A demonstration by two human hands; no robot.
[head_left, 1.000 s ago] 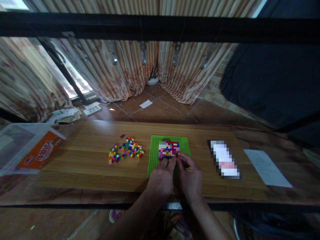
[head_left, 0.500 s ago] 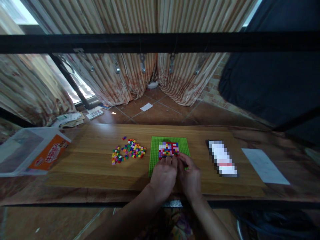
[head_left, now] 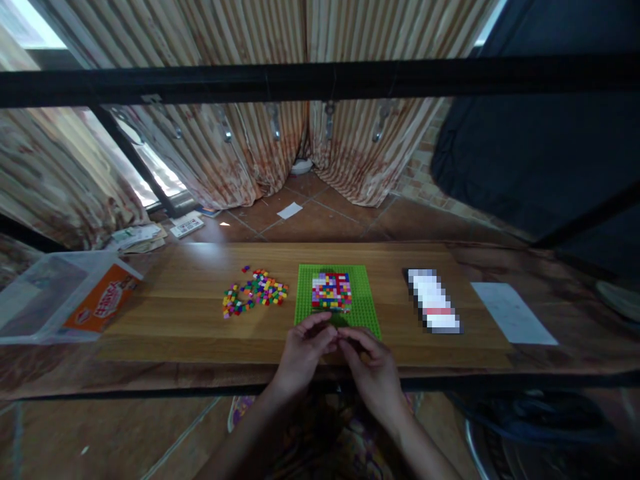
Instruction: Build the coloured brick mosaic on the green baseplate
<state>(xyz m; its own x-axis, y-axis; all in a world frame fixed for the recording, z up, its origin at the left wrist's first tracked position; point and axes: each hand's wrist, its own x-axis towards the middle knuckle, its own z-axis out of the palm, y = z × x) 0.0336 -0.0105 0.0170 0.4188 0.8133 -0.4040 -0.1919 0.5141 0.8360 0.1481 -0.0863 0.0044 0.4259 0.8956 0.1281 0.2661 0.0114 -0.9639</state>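
Note:
A green baseplate (head_left: 365, 300) lies in front of me on the wooden board. Small coloured bricks (head_left: 331, 291) form a tight multicoloured block on its studs. Over the plate's near edge, my left hand (head_left: 305, 350) and my right hand (head_left: 374, 363) meet at the fingertips. Both pinch closed; whatever sits between them is too small to make out. Left of the plate, a pile of loose bricks (head_left: 260, 290) is spread in mixed colours, with one or two lying apart at the back.
A pixelated phone-shaped object (head_left: 433, 300) and a white sheet (head_left: 513, 313) lie to the right. At the far left stands a clear plastic box (head_left: 45, 293) beside an orange packet (head_left: 104, 300). A dark metal bar (head_left: 320, 80) with hanging hooks crosses above the wooden board (head_left: 175, 313).
Both hands have drawn back from the brick block toward me, uncovering it. Their fingertips now touch at the plate's near edge. The whole view has shifted slightly.

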